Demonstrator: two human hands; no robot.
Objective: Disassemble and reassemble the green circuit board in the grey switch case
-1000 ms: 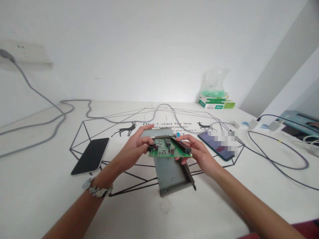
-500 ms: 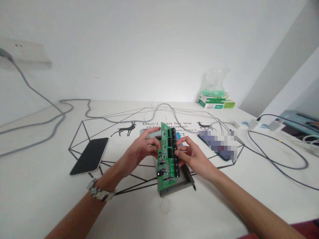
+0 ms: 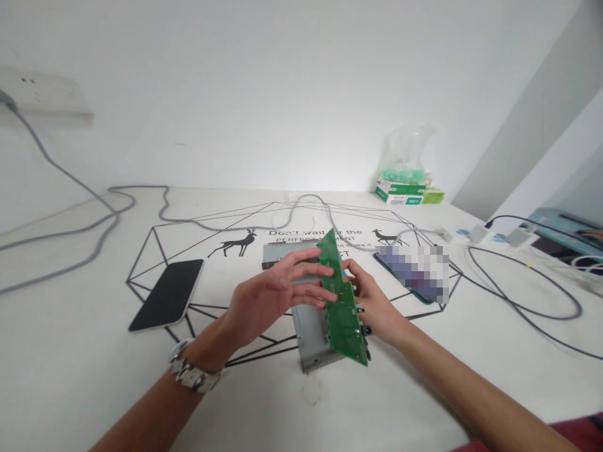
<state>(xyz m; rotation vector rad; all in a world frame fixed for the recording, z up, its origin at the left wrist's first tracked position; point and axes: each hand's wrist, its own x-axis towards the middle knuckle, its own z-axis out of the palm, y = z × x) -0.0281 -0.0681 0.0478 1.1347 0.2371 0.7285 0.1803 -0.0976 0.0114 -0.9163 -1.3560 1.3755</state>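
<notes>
A green circuit board (image 3: 346, 323) is tilted up on edge, its plain solder side facing left. My right hand (image 3: 372, 304) grips it from the right, with its fingertips partly hidden behind the board. The spread fingers of my left hand (image 3: 277, 292) rest their tips against the solder side. Under the board lies an open grey metal case (image 3: 311, 342) on the table, partly covered by my hands. A bit of something blue shows behind the board, too hidden to name.
A dark-screened phone (image 3: 167, 295) lies to the left and another phone (image 3: 419, 285), partly blurred out, to the right. Grey cable (image 3: 217, 229) runs along the back. Small boxes with a plastic bag (image 3: 402, 176) stand by the wall. Chargers (image 3: 480, 235) and black cable sit at right.
The circuit board has turned over from its component side to its solder side and shifted slightly right. My left hand has opened out, its fingers now straighter against the board.
</notes>
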